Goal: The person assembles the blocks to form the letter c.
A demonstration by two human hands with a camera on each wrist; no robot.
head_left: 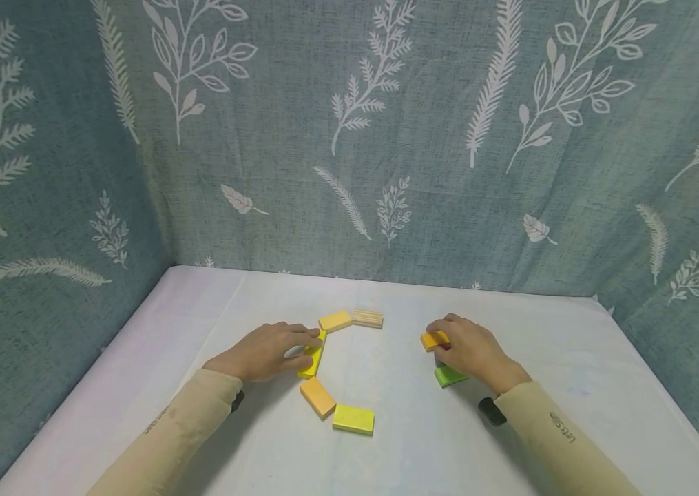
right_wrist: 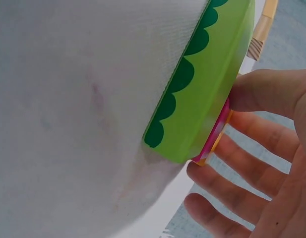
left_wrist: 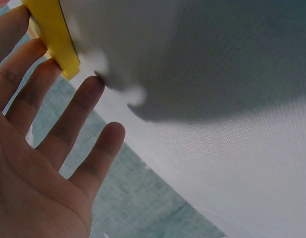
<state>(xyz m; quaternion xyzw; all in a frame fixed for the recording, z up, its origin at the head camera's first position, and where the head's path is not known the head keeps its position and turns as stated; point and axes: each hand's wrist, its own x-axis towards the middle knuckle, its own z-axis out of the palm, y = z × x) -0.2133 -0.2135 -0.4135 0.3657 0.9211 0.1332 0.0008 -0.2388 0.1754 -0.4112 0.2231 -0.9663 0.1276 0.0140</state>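
My left hand (head_left: 271, 351) holds a yellow block (head_left: 318, 355) lying on the white cloth, with thumb and fingertips at its edges. In the left wrist view the yellow block (left_wrist: 56, 37) sits at the fingertips, while the ring and little fingers stretch out free of it. My right hand (head_left: 470, 348) pinches an orange block (head_left: 432, 340) between thumb and fingers. Just below that hand is a green block (head_left: 450, 376). The right wrist view shows the green block (right_wrist: 205, 82) with dark green scallops, and a pink face of the orange block (right_wrist: 212, 136) behind it.
Other blocks continue a curve with the yellow one: a light orange block (head_left: 335, 321) and a striped wooden-looking block (head_left: 368, 317) beyond it, an orange block (head_left: 318, 397) and a yellow-green block (head_left: 353, 419) nearer. A leaf-patterned curtain (head_left: 349, 172) bounds the table's back and sides.
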